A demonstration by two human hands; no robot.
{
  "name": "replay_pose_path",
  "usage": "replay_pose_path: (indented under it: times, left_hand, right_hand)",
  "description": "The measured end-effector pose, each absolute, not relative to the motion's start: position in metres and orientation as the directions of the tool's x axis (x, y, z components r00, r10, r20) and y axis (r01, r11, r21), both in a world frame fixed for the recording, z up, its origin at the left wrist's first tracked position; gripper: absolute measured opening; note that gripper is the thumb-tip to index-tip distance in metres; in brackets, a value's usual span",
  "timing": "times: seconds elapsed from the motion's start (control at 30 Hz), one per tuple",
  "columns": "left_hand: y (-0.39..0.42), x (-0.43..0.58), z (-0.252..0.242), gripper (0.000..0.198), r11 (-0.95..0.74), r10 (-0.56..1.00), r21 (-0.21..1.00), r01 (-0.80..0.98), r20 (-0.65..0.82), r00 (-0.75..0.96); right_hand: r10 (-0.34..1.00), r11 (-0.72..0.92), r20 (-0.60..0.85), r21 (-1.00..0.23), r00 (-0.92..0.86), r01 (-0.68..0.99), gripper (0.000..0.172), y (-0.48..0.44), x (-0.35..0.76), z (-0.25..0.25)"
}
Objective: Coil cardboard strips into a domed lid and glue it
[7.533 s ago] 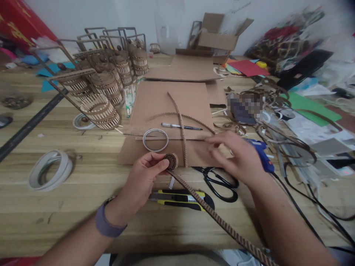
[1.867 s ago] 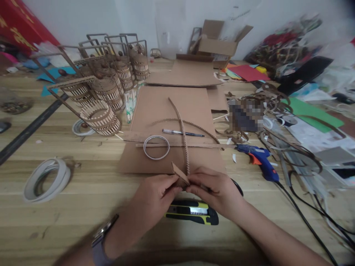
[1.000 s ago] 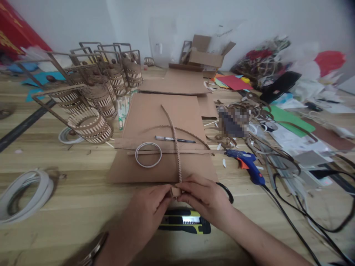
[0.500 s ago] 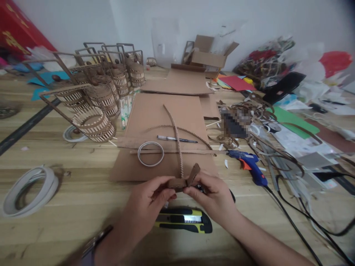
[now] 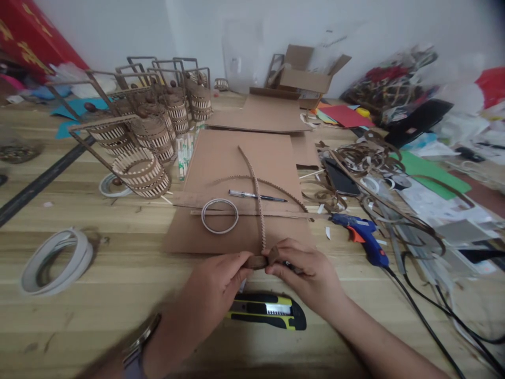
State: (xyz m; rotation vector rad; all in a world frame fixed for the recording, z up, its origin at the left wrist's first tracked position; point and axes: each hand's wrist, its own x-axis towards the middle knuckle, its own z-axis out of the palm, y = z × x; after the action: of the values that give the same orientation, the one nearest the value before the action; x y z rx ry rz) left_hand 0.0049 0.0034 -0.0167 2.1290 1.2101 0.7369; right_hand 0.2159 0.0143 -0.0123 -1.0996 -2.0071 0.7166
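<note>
Between my hands is a small curled strip of brown cardboard (image 5: 257,262). The fingers and thumb of my left hand (image 5: 215,281) pinch its left side. My right hand (image 5: 305,273) is closed on its other end, where a short flap stands up at the fingertips. Just beneath my hands lies a black and yellow utility knife (image 5: 272,311). Beyond them a cardboard sheet (image 5: 221,158) carries two notched cardboard strips (image 5: 252,179), a pen (image 5: 258,196), a roll of tape (image 5: 220,216) and a long flat strip (image 5: 276,214).
Several small handled baskets (image 5: 142,173) stand at the back left. A larger tape roll (image 5: 57,263) lies on the left. To the right are a blue glue gun (image 5: 361,231) with its cable, a phone (image 5: 341,176), brown paper strips (image 5: 363,152) and a green sheet (image 5: 432,173).
The raised flap of the cardboard strip has come down lower between my fingers. My hands stay closed on the strip, and the whole view has shifted slightly.
</note>
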Motion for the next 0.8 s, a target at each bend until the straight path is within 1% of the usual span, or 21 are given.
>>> replay_pose_path:
  times: [0.07,0.17,0.2,0.23,0.27,0.3,0.37,0.4,0.43,0.5,0.57,0.63,0.7,0.8]
  left_hand:
    - [0.001,0.003,-0.020,0.027,-0.515,0.843,0.607,0.606,0.229,0.487]
    - [-0.003,0.001,-0.025,0.033,-0.633,0.772,0.412,0.655,0.271,0.575]
    - [-0.004,0.000,-0.025,0.034,-0.658,0.752,0.371,0.656,0.284,0.594]
    - [-0.005,0.000,-0.025,0.035,-0.669,0.743,0.362,0.650,0.298,0.599]
    - [-0.005,0.000,-0.025,0.034,-0.666,0.746,0.387,0.638,0.318,0.586]
    - [-0.004,0.001,-0.024,0.032,-0.643,0.765,0.448,0.621,0.331,0.553]
    - [-0.003,0.003,-0.021,0.028,-0.535,0.840,0.626,0.567,0.318,0.440]
    - [-0.002,0.003,-0.019,0.027,-0.456,0.881,0.715,0.530,0.280,0.381]
    - [-0.001,0.004,-0.018,0.027,-0.373,0.915,0.787,0.491,0.222,0.338]
    - [0.000,0.005,-0.017,0.026,-0.240,0.943,0.872,0.426,0.105,0.315]
    - [0.001,0.005,-0.017,0.024,-0.197,0.938,0.893,0.405,0.051,0.344]
    - [0.003,0.004,-0.019,0.024,-0.230,0.928,0.874,0.427,0.064,0.368]
    - [0.004,0.002,-0.022,0.023,-0.304,0.918,0.829,0.469,0.123,0.378]
    - [0.004,0.001,-0.025,0.026,-0.449,0.878,0.723,0.524,0.250,0.407]
  right_hand:
    - [0.833,0.541,0.360,-0.693,-0.421,0.477,0.014,0.014,0.216,-0.016]
    - [0.784,0.613,0.394,-0.617,-0.480,0.495,0.022,0.013,0.217,-0.021]
    - [0.773,0.628,0.402,-0.596,-0.491,0.501,0.023,0.013,0.216,-0.021]
    - [0.769,0.634,0.408,-0.584,-0.493,0.506,0.024,0.012,0.216,-0.021]
    - [0.771,0.634,0.418,-0.582,-0.481,0.509,0.023,0.011,0.215,-0.020]
    - [0.780,0.623,0.424,-0.595,-0.459,0.508,0.020,0.011,0.214,-0.018]
    - [0.820,0.570,0.416,-0.653,-0.393,0.499,0.012,0.010,0.212,-0.015]
    - [0.841,0.538,0.405,-0.687,-0.358,0.489,0.009,0.009,0.211,-0.013]
    - [0.859,0.509,0.393,-0.717,-0.328,0.476,0.010,0.009,0.210,-0.012]
    - [0.878,0.477,0.382,-0.757,-0.290,0.447,0.016,0.010,0.209,-0.011]
    - [0.881,0.470,0.384,-0.772,-0.277,0.428,0.018,0.010,0.209,-0.011]
    - [0.882,0.469,0.382,-0.776,-0.277,0.422,0.016,0.011,0.210,-0.010]
    - [0.881,0.470,0.379,-0.771,-0.283,0.430,0.014,0.011,0.211,-0.009]
    - [0.872,0.487,0.377,-0.736,-0.313,0.471,0.011,0.012,0.214,-0.009]
